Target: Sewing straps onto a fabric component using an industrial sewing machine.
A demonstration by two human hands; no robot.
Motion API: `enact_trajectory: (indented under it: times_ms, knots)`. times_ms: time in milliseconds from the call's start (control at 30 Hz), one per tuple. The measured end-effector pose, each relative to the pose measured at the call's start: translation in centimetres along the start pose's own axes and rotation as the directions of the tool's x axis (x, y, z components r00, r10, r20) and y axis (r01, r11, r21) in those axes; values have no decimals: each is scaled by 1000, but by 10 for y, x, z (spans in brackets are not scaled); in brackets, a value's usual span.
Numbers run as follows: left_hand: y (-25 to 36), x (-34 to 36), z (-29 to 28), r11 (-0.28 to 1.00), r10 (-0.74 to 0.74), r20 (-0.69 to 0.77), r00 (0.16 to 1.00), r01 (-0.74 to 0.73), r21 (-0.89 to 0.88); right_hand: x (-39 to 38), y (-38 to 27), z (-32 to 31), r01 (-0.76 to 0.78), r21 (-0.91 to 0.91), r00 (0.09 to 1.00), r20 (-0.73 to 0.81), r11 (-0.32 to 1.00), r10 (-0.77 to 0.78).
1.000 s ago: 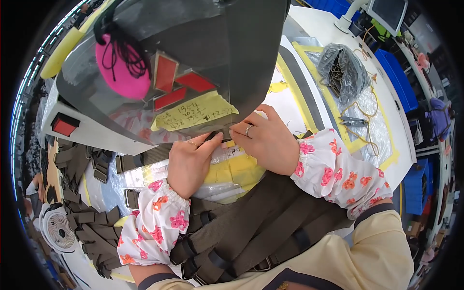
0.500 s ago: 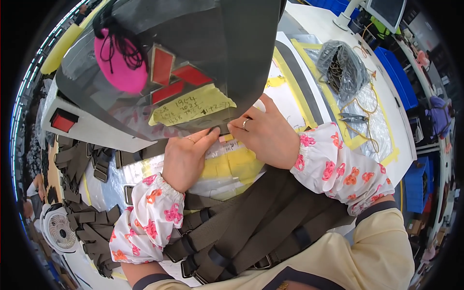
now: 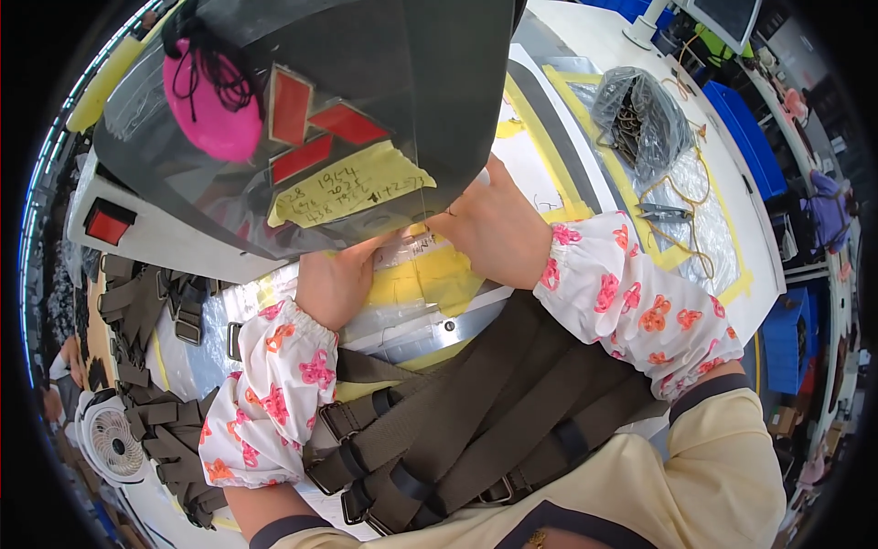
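A large dark machine head [image 3: 439, 101], shaped like an industrial sewing machine's, hangs over the work area. My left hand [image 3: 337, 285] reaches under its lower edge, fingers bent and mostly hidden. From the right, my right hand [image 3: 506, 229] reaches in close to it, with curled fingers partly behind the head. What lies between the fingertips is out of sight. Yellow tape [image 3: 425, 284] covers the bed below the hands, beside a shiny metal plate [image 3: 434, 334]. Dark brown webbing straps [image 3: 485, 403] with metal buckles spread across my lap and the table's near edge.
More buckled straps [image 3: 169, 425] pile up at the left, near a white fan [image 3: 117, 437]. On the right of the table lie a plastic bag [image 3: 640, 119] of dark pieces, thread snips [image 3: 665, 213] and a yellow cord. Blue bins [image 3: 745, 137] stand beyond the right edge.
Both hands have gone a little farther in under the machine head, hiding the fingertips and the dark piece between them. The metal plate below now shows more. The view has shifted slightly.
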State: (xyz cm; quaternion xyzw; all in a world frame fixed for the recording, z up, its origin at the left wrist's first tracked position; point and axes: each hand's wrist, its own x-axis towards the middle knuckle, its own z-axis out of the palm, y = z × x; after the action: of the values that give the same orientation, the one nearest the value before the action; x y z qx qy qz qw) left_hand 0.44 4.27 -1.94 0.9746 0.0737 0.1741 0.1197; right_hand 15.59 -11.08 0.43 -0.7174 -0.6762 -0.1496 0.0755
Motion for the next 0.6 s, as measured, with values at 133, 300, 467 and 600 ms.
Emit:
enact_trajectory:
  times_ms: [133,300,467,600]
  knots:
    - [1,1,1,997,-76,80,994,75,16,-2,-1,4,-10,-1,999,-51,1000,10]
    - [-2,-8,1,996,-83,49,995,81,37,-1,-5,-2,-13,-1,999,31,1000,13]
    - [2,7,13,992,-104,152,983,113,-52,-9,6,4,-24,48,1000,13,999,23]
    - [22,-5,-14,994,106,-22,994,-106,-35,-13,-12,-3,70,47,998,-5,996,-70]
